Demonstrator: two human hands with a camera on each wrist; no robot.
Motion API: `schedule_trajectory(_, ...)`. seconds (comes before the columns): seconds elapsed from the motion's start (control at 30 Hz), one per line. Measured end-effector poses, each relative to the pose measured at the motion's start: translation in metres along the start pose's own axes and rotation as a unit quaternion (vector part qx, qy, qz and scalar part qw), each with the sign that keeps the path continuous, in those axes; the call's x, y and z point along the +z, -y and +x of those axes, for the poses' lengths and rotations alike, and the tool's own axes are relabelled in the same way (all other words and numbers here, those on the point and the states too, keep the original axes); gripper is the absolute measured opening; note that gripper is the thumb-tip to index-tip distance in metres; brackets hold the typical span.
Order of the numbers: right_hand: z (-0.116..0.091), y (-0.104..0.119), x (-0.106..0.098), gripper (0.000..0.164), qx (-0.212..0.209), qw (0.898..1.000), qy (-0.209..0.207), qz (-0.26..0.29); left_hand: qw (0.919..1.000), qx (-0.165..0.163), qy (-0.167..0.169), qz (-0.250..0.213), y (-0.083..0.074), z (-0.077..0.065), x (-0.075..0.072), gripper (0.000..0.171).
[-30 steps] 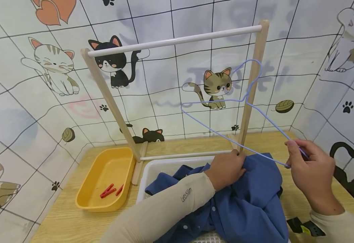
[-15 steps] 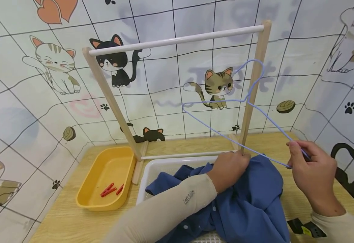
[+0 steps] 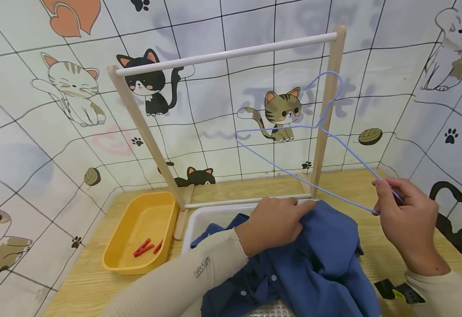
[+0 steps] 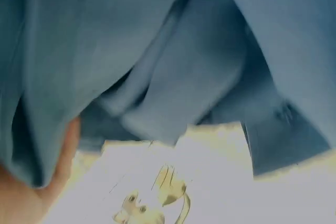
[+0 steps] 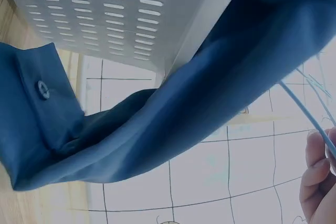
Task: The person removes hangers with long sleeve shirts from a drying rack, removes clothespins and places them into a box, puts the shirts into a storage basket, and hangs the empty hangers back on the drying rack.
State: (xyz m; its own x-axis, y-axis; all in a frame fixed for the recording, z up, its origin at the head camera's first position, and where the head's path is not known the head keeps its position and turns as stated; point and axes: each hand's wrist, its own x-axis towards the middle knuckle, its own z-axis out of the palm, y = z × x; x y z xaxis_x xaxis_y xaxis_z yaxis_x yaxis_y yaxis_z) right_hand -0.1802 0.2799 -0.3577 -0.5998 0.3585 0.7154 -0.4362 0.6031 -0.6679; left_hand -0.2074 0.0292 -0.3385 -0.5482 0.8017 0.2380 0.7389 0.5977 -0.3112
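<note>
A blue buttoned shirt (image 3: 326,246) lies bunched over a white basket (image 3: 199,220). My left hand (image 3: 274,224) holds the shirt near its upper edge, with the index finger stretched over the cloth. In the left wrist view, shirt folds (image 4: 173,61) cover part of that hand (image 4: 31,198). My right hand (image 3: 409,220) pinches one end of a thin blue clothes hanger (image 3: 278,167). The hanger tilts up leftward, its hook in front of the rack's right post. In the right wrist view, the shirt (image 5: 173,124) drapes over the side of the basket (image 5: 100,19).
A wooden rack with a white top bar (image 3: 227,54) stands behind the basket. Left of it sits a yellow tray (image 3: 114,246) with red clothespins (image 3: 143,248). A cat-patterned wall covering (image 3: 207,101) backs the wooden table (image 3: 80,281).
My left hand has moved left, drawing the shirt's upper edge with it, and its index finger now stretches out. The right hand and the hanger stay nearly in place.
</note>
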Motion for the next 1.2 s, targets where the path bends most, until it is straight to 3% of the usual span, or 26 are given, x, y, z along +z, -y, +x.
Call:
schedule_trajectory(0.13,0.0,-0.002,0.0,0.015,-0.011,1.0,-0.002,0.0,0.9946,0.079,0.062,0.026,0.004,-0.013,-0.002,0.047)
schedule_trajectory(0.23,0.001,-0.004,0.0,0.015,-0.026,1.0,-0.002,0.008,0.9894,0.113,0.087,0.029,0.002,-0.017,0.002,0.039)
schedule_trajectory(0.37,0.0,-0.004,0.001,0.015,-0.029,0.999,0.001,0.015,0.9868,0.123,0.103,0.022,-0.003,-0.019,0.014,0.029)
schedule_trajectory(0.5,-0.001,-0.003,0.001,0.015,-0.019,1.0,0.004,0.013,0.9849,0.123,0.12,0.022,-0.007,-0.018,0.027,0.031)
schedule_trajectory(0.67,-0.001,-0.003,0.002,0.014,-0.027,0.999,0.004,0.031,0.9794,0.117,0.162,0.028,-0.012,-0.017,0.035,0.031)
schedule_trajectory(0.87,-0.001,-0.004,0.003,0.014,-0.026,0.999,0.004,0.03,0.9755,0.114,0.185,0.036,-0.02,-0.016,0.044,0.026)
schedule_trajectory(0.97,-0.001,-0.004,0.003,0.014,-0.02,1.0,0.006,0.024,0.9712,0.104,0.212,0.033,-0.024,-0.013,0.049,0.023)
schedule_trajectory(1.03,-0.002,-0.004,0.004,0.013,-0.016,1.0,0.008,0.02,0.967,0.08,0.242,0.005,-0.025,-0.008,0.052,0.026)
schedule_trajectory(1.13,-0.002,-0.004,0.004,0.013,-0.016,1.0,0.009,0.018,0.9566,0.002,0.282,-0.073,-0.024,0.002,0.055,0.038)
schedule_trajectory(1.2,-0.002,-0.004,0.005,0.014,-0.019,1.0,0.009,0.02,0.9511,-0.052,0.283,-0.113,-0.023,0.008,0.056,0.055)
